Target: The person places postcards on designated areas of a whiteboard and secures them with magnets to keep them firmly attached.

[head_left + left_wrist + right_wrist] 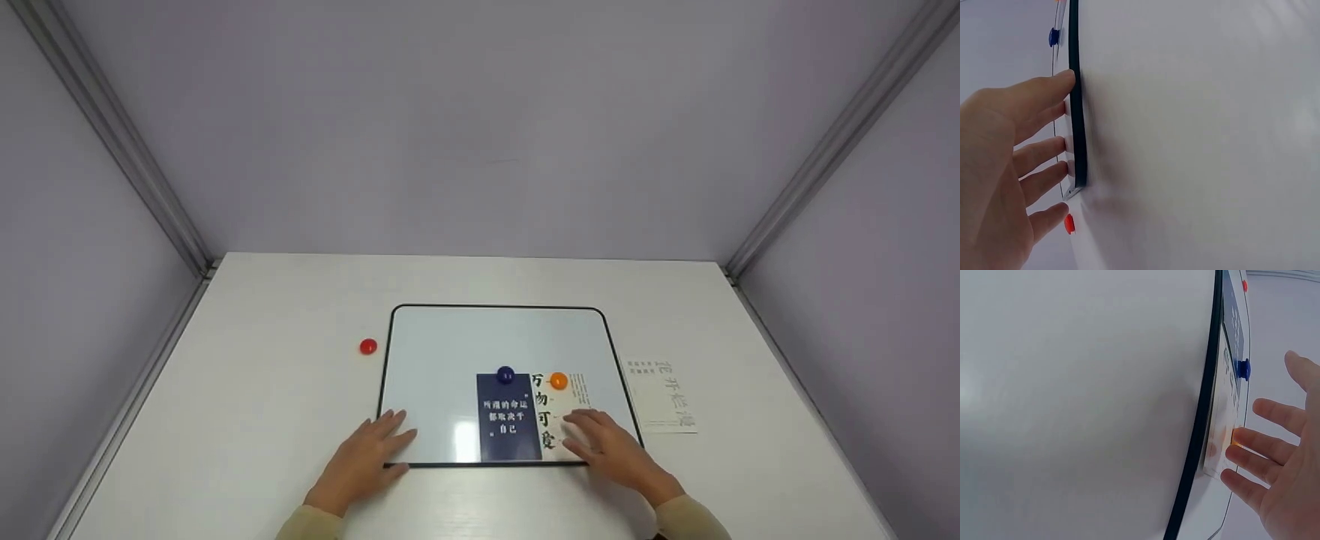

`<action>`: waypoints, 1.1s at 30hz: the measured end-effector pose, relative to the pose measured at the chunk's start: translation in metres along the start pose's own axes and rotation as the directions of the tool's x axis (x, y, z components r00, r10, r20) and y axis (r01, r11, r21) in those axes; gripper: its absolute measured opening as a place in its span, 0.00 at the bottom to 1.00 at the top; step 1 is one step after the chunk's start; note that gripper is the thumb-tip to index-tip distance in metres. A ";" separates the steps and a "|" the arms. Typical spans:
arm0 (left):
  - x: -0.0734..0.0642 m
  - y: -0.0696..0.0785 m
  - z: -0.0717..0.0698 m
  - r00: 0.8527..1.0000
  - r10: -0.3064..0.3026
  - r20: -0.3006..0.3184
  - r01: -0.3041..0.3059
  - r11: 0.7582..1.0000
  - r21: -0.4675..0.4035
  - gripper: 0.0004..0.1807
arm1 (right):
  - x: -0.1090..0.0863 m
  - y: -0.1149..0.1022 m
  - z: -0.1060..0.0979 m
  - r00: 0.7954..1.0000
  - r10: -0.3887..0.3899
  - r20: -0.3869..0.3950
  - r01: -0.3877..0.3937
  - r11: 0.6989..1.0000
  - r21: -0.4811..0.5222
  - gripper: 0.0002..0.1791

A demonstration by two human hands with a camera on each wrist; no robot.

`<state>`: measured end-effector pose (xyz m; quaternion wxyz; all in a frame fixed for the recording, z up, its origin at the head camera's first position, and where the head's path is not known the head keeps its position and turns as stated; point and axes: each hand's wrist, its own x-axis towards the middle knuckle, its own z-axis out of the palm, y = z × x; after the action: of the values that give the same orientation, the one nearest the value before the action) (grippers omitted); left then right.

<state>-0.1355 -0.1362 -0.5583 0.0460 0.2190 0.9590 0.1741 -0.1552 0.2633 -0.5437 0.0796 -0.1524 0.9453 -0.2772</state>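
Observation:
A whiteboard (435, 360) with a black frame lies flat on the table. My left hand (367, 454) is at its near left corner, fingers spread, fingertips on the board and thumb at the near edge (1076, 124). Over the board's near right part is my right hand (609, 450), fingers apart and holding nothing, overlapping a cream card (556, 442) with black characters. Beside that card lies a dark blue card (510, 412) with white characters. A blue round magnet (505, 374) sits on the blue card's top edge, and an orange magnet (559, 381) on the cream card's upper part.
A red magnet (368, 346) lies on the table (285, 337) left of the board. To the right, another cream card (664, 397) lies with its characters turned sideways. Grey walls (480, 150) enclose the table at the back and both sides.

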 end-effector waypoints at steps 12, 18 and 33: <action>-0.002 0.001 -0.004 1.000 0.023 0.009 -0.023 0.999 0.024 0.26 | -0.003 0.013 -0.010 0.993 0.116 -0.003 -0.116 0.993 0.019 0.26; -0.001 0.001 -0.003 1.000 0.003 0.020 -0.003 1.000 0.001 0.26 | -0.004 0.019 -0.013 0.991 0.132 -0.013 -0.131 0.991 0.026 0.25; -0.001 -0.001 -0.001 1.000 0.021 -0.016 -0.022 1.000 -0.017 0.25 | -0.006 0.032 -0.030 0.975 0.221 -0.017 -0.219 0.972 0.089 0.27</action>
<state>-0.1347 -0.1377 -0.5573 0.0383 0.2275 0.9554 0.1845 -0.1639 0.3059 -0.5357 0.1036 -0.0392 0.9444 -0.3095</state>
